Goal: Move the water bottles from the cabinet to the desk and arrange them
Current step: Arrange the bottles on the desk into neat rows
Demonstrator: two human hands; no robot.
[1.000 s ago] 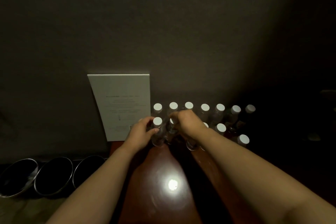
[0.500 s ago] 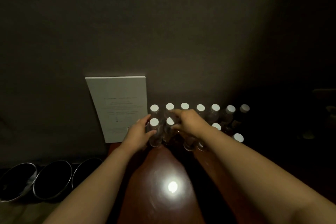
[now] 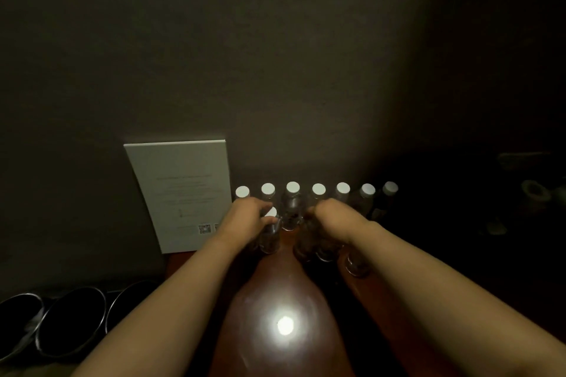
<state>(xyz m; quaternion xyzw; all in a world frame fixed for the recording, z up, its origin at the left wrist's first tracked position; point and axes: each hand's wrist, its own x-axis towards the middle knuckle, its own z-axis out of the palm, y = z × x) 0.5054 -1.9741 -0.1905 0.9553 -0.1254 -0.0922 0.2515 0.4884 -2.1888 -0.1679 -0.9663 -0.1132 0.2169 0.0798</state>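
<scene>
Dim wooden bench [image 3: 284,291] | arranging water bottles [image 3: 292,193] | left hand [image 3: 248,217] grips front bottle [image 3: 270,232] | right hand [image 3: 330,214] fingers' hold unclear | next: align rows

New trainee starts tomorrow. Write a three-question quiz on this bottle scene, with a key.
1. Count: how many white caps show in the back row of bottles along the wall?
2. True or false: the left hand rests flat on the white card.
3. Choose: the bright glare lies on (a) the wall, (b) the desk, (c) a bowl.

Key
1. Seven.
2. False. Its grip is on a front-row bottle beside the card.
3. b, between the two forearms. The right hand is over other front bottles; its grip cannot be told.
</scene>
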